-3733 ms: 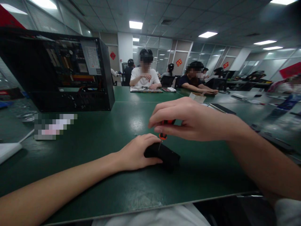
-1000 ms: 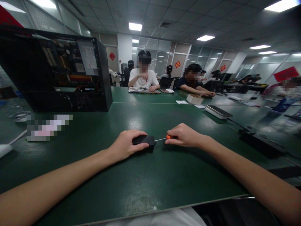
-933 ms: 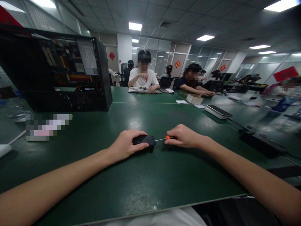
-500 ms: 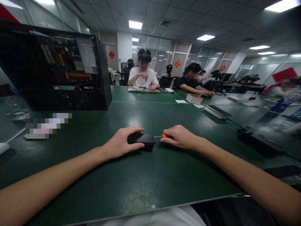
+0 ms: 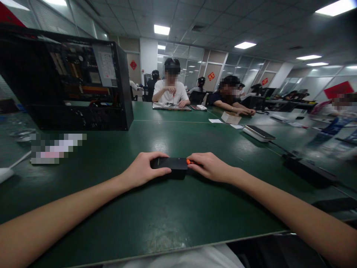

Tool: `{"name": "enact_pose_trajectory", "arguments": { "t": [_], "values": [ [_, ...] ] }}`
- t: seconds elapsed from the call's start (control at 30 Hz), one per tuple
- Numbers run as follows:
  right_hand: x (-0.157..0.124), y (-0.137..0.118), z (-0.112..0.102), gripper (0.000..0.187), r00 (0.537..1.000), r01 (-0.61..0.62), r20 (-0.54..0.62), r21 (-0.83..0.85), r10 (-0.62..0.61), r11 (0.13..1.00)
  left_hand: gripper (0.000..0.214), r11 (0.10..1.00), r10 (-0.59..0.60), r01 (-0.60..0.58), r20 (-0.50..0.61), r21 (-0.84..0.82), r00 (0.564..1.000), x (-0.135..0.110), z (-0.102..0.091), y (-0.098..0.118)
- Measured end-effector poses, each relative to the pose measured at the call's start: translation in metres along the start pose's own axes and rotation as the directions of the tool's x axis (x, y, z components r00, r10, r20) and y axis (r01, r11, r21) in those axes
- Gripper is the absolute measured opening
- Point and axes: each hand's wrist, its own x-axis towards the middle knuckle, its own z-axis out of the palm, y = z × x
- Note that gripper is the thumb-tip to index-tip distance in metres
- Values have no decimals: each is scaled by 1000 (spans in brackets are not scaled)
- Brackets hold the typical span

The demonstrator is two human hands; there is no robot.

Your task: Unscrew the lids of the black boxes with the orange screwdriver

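A black box-shaped device (image 5: 178, 163) rests on the green tabletop in front of me; its exact kind is unclear. My left hand (image 5: 147, 167) grips its left end, with the thumb on the near side and fingers over the far side. At its right end, my right hand (image 5: 208, 163) is closed on a small screwdriver (image 5: 189, 162) with an orange and black handle. The orange part sits right against the device's right end. No shaft shows now, and whether the tip is inside the device I cannot tell.
An open black computer case (image 5: 122, 85) stands at the left on the green table (image 5: 156, 212). To the right lie a white and black device (image 5: 259, 133) and a black power strip (image 5: 309, 171). Across the table sits a person (image 5: 171, 91), near a small box (image 5: 231, 117).
My right hand has moved left with the screwdriver, whose thin shaft showed before and is now out of sight. The black device has turned in my left hand, showing a flatter face.
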Motion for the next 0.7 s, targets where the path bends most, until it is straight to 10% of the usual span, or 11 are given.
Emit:
{"name": "enact_pose_trajectory", "arguments": {
  "t": [0.7],
  "values": [
    [-4, 10, -11, 33, 996, -77, 39, -131, 83, 988, 44, 972, -59, 28, -126, -233, 990, 7, -3, -6]
  ]
}}
